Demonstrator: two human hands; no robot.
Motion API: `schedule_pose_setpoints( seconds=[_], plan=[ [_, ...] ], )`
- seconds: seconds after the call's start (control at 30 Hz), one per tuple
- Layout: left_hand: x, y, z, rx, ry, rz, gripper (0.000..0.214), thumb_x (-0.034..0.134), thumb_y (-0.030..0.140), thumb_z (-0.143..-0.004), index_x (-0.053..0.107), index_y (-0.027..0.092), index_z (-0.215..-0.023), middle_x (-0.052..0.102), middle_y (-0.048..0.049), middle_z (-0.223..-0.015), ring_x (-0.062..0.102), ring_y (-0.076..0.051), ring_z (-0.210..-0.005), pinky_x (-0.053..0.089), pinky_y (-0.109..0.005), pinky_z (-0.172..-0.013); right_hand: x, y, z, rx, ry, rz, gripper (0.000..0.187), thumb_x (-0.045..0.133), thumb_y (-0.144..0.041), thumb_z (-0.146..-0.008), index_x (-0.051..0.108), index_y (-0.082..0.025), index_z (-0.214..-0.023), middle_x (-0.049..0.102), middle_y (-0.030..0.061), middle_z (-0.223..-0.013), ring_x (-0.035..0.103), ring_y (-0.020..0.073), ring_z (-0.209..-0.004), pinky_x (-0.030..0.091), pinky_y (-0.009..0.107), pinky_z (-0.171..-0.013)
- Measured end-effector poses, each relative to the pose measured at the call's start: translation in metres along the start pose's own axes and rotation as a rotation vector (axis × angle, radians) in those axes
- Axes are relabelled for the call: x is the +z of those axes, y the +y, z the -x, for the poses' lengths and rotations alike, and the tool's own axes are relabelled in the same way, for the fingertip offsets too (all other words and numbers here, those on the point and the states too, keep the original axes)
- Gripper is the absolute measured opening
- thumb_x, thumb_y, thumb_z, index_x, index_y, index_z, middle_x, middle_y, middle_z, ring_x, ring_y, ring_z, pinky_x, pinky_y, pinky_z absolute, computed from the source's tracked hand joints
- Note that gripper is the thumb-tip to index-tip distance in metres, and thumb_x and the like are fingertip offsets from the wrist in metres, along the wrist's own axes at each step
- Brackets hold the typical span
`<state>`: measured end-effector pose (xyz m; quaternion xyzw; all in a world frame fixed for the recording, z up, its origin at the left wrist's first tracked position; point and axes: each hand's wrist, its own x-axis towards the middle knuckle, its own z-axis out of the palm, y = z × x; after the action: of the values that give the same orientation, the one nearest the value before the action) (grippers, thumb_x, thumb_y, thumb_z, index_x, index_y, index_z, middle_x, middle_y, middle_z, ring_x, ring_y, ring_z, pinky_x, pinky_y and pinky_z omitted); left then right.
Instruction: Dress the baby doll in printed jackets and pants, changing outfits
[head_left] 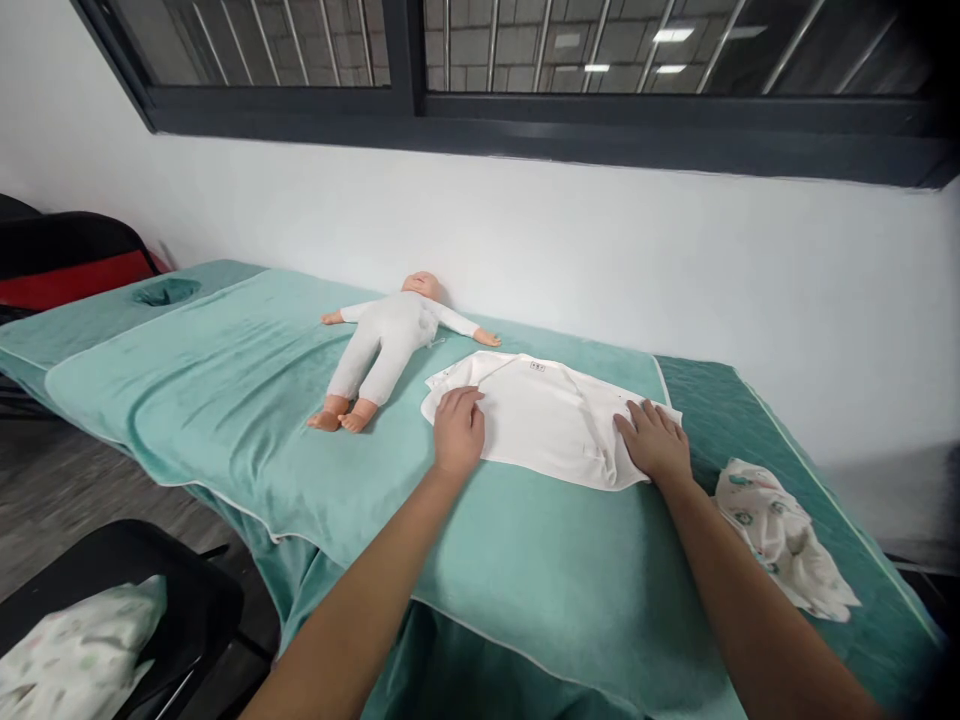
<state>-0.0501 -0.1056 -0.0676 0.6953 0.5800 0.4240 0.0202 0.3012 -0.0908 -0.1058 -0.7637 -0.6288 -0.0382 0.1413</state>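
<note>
A white baby garment [540, 420] lies spread flat on the green cover, with a small printed label at its far edge. My left hand [459, 432] rests on its left side, fingers lying along the fabric, the thumb toward the middle. Over the right end, my right hand [656, 440] presses down flat with fingers spread. Neither hand grips the cloth visibly. Beyond and left of the garment, a baby doll [394, 320] in a white outfit lies on its back, arms outstretched, feet toward me.
The bed's green cover [322, 500] runs along a white wall below a dark-framed window [525, 120]. A crumpled printed cloth [780, 540] lies at the right. A black chair [187, 580] bearing another patterned cloth [82, 650] stands at the lower left. The bed has a face hole at left.
</note>
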Motion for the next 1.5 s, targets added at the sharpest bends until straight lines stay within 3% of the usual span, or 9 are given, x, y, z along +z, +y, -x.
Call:
schedule_pose_setpoints(
  seconds=[0.17, 0.37, 0.5, 0.67, 0.8, 1.0, 1.2, 1.33, 1.5],
  plan=[
    [-0.013, -0.004, 0.002, -0.165, -0.097, -0.203, 0.03, 0.047, 0.018, -0.091, 0.065, 0.02, -0.115, 0.068, -0.01, -0.118, 0.057, -0.027, -0.116, 0.042, -0.043, -0.104, -0.004, 0.003, 0.0, 0.004, 0.043, -0.091, 0.056, 0.037, -0.051, -0.096, 0.056, -0.02, -0.139, 0.048, 0.0119, -0.152, 0.042, 0.0315, -0.141, 0.029, 0.053, -0.116],
    [-0.011, 0.001, 0.007, -0.152, -0.205, -0.271, 0.021, 0.049, 0.024, -0.093, 0.07, 0.023, -0.094, 0.073, -0.0069, -0.095, 0.061, -0.027, -0.099, 0.042, -0.045, -0.092, -0.021, -0.005, 0.001, 0.094, 0.334, -0.316, 0.046, 0.043, -0.04, -0.09, 0.065, -0.015, -0.121, 0.067, 0.0159, -0.126, 0.06, 0.0319, -0.118, 0.045, 0.048, -0.103],
    [-0.013, -0.005, 0.01, -0.163, -0.196, -0.088, 0.023, 0.046, 0.021, -0.094, 0.069, 0.023, -0.098, 0.073, -0.0033, -0.089, 0.063, -0.022, -0.089, 0.045, -0.04, -0.087, -0.029, -0.077, 0.008, -0.105, 0.436, -0.396, 0.037, 0.045, -0.039, -0.091, 0.064, -0.02, -0.117, 0.068, 0.0114, -0.124, 0.059, 0.0295, -0.121, 0.034, 0.05, -0.112],
    [-0.028, -0.029, 0.003, -0.225, 0.033, -0.142, 0.023, 0.05, 0.025, -0.094, 0.065, 0.023, -0.11, 0.065, -0.0092, -0.119, 0.057, -0.028, -0.114, 0.045, -0.042, -0.098, -0.024, -0.204, -0.007, -0.295, 0.127, -0.613, 0.034, 0.049, -0.034, -0.092, 0.057, -0.027, -0.124, 0.06, 0.0061, -0.138, 0.05, 0.0277, -0.132, 0.017, 0.055, -0.121],
    [-0.033, -0.045, -0.002, -0.334, 0.01, -0.319, 0.028, 0.059, 0.035, -0.09, 0.062, 0.02, -0.113, 0.06, -0.0143, -0.127, 0.052, -0.035, -0.122, 0.044, -0.049, -0.097, 0.001, -0.258, -0.042, -0.326, 0.003, -0.646, 0.035, 0.048, -0.029, -0.093, 0.056, -0.023, -0.127, 0.06, 0.0087, -0.136, 0.05, 0.029, -0.131, 0.017, 0.057, -0.119],
    [-0.034, -0.041, 0.001, -0.321, -0.079, -0.237, 0.009, 0.06, 0.031, -0.09, 0.057, 0.022, -0.089, 0.068, -0.0077, -0.107, 0.059, -0.03, -0.108, 0.044, -0.047, -0.09, 0.041, -0.25, -0.068, -0.304, -0.023, -0.684, 0.039, 0.047, -0.029, -0.092, 0.058, -0.019, -0.129, 0.062, 0.0115, -0.133, 0.051, 0.0304, -0.127, 0.032, 0.053, -0.114],
    [-0.035, -0.032, 0.009, -0.058, -0.102, 0.188, 0.01, 0.056, 0.014, -0.09, 0.055, 0.022, -0.095, 0.069, -0.0026, -0.099, 0.063, -0.019, -0.094, 0.048, -0.035, -0.082, 0.035, -0.242, -0.071, -0.509, -0.016, -0.689, 0.062, 0.044, -0.008, -0.08, 0.052, -0.023, -0.14, 0.05, 0.0065, -0.148, 0.036, 0.0268, -0.141, 0.029, 0.049, -0.118],
    [-0.031, -0.025, 0.011, 0.218, -0.18, 0.337, 0.026, 0.052, 0.003, -0.087, 0.057, 0.023, -0.102, 0.072, -0.0018, -0.11, 0.063, -0.018, -0.104, 0.048, -0.035, -0.09, 0.027, -0.241, -0.07, -0.617, -0.005, -0.642, 0.034, 0.046, -0.013, -0.087, 0.067, -0.028, -0.11, 0.052, 0.0013, -0.147, 0.031, 0.0288, -0.143, 0.027, 0.053, -0.116],
    [-0.028, -0.021, 0.013, 0.297, -0.212, 0.313, 0.028, 0.051, 0.004, -0.089, 0.058, 0.024, -0.108, 0.073, -0.0026, -0.11, 0.065, -0.018, -0.103, 0.049, -0.035, -0.088, 0.024, -0.223, -0.069, -0.441, 0.07, -0.638, 0.02, 0.053, -0.01, -0.079, 0.063, -0.023, -0.089, 0.061, 0.0054, -0.132, 0.047, 0.0279, -0.127, 0.035, 0.047, -0.108]
  ],
)
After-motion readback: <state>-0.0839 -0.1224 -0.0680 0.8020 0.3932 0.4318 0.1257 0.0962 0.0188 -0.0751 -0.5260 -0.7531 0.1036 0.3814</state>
